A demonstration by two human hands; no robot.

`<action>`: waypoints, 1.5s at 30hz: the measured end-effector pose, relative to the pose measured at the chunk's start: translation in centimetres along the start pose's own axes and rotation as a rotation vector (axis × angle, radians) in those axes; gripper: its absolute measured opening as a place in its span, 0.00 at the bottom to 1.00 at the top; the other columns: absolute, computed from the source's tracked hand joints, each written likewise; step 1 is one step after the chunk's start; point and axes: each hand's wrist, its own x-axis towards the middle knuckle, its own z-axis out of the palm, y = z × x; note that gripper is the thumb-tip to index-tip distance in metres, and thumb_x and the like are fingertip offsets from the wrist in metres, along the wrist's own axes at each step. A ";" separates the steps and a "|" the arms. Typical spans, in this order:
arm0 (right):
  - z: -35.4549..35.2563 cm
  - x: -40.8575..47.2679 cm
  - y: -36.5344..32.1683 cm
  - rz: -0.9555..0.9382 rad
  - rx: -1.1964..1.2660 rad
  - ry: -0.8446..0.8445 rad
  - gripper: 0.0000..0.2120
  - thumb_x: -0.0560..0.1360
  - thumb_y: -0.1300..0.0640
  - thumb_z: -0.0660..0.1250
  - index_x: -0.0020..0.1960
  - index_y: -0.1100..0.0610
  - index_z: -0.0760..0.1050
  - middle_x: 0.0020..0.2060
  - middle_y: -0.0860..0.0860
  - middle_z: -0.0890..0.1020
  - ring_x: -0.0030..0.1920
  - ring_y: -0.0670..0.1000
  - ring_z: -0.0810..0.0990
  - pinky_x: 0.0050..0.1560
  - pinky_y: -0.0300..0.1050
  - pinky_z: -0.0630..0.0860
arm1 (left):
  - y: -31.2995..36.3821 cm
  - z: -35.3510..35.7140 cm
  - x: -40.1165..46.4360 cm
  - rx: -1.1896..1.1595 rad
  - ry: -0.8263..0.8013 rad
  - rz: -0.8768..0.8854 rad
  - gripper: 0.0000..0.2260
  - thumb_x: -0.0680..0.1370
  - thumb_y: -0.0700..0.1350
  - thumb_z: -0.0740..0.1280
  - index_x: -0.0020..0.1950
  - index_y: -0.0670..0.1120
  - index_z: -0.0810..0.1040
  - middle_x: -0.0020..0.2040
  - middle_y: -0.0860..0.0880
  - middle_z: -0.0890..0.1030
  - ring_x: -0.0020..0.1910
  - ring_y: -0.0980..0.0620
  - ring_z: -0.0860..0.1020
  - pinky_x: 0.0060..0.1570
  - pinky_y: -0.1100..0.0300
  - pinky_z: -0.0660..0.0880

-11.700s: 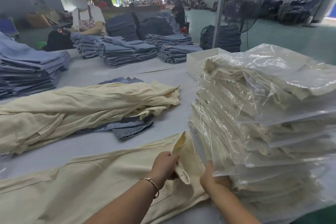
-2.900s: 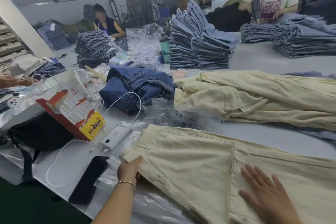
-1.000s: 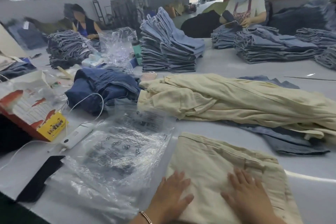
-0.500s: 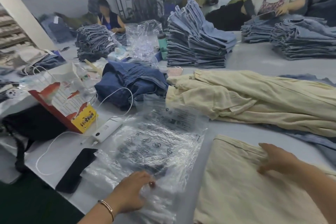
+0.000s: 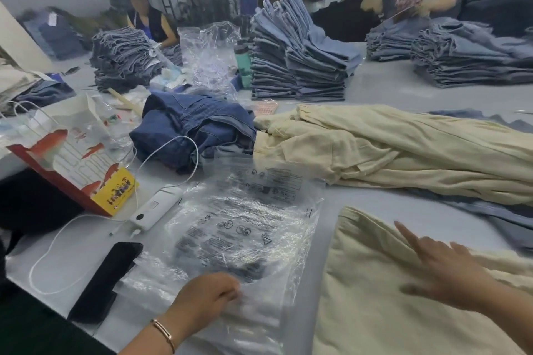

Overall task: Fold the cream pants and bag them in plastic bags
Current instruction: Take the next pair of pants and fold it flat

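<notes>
Folded cream pants (image 5: 372, 291) lie flat on the table at the lower right. My right hand (image 5: 444, 274) hovers over their upper right part with fingers spread and straight. To the left lies a stack of clear printed plastic bags (image 5: 245, 228). My left hand (image 5: 206, 301) sits on the near edge of the top bag, fingers curled and pinching the plastic. A heap of unfolded cream pants (image 5: 389, 150) stretches across the table behind.
A white power bank (image 5: 155, 209) with cable, a black phone (image 5: 106, 279) and a red and yellow paper bag (image 5: 72, 158) lie left. Dark blue jeans (image 5: 187, 130) sit behind the bags. Tall stacks of folded denim (image 5: 297, 57) and two people stand farther back.
Both hands left the folded pants. My left hand moved onto the plastic bags and took hold of the top one; my right hand lifted and spread its fingers above the pants.
</notes>
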 end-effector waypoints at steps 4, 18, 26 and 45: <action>-1.6 -3.7 -1.3 -0.123 -0.026 -0.269 0.64 0.50 0.18 0.61 0.64 0.37 0.19 0.77 0.57 0.39 0.77 0.56 0.41 0.70 0.63 0.32 | 1.8 0.0 1.1 -0.149 0.082 -0.049 0.05 0.74 0.50 0.73 0.38 0.56 0.82 0.41 0.60 0.81 0.48 0.66 0.76 0.52 0.60 0.74; 2.0 -8.3 -6.1 -0.185 -0.101 0.219 0.43 0.56 0.46 0.63 0.72 0.42 0.64 0.52 0.68 0.80 0.43 0.64 0.84 0.35 0.63 0.79 | 5.8 2.9 3.9 -0.247 0.207 -0.075 0.18 0.79 0.48 0.66 0.31 0.44 0.70 0.31 0.48 0.72 0.33 0.51 0.75 0.39 0.51 0.73; 1.1 -3.4 -1.1 0.090 0.186 0.010 0.51 0.67 0.28 0.63 0.77 0.53 0.45 0.70 0.52 0.67 0.68 0.54 0.65 0.67 0.51 0.58 | 10.3 3.5 3.7 0.049 0.374 0.120 0.16 0.78 0.54 0.64 0.61 0.49 0.79 0.51 0.50 0.77 0.51 0.52 0.75 0.49 0.57 0.77; 2.7 -12.0 -5.1 -0.417 -0.253 0.381 0.11 0.59 0.47 0.70 0.40 0.46 0.84 0.57 0.57 0.82 0.25 0.55 0.76 0.23 0.44 0.72 | 16.6 9.7 1.5 0.183 -0.135 0.494 0.28 0.77 0.56 0.56 0.76 0.65 0.51 0.76 0.58 0.36 0.75 0.55 0.37 0.74 0.59 0.56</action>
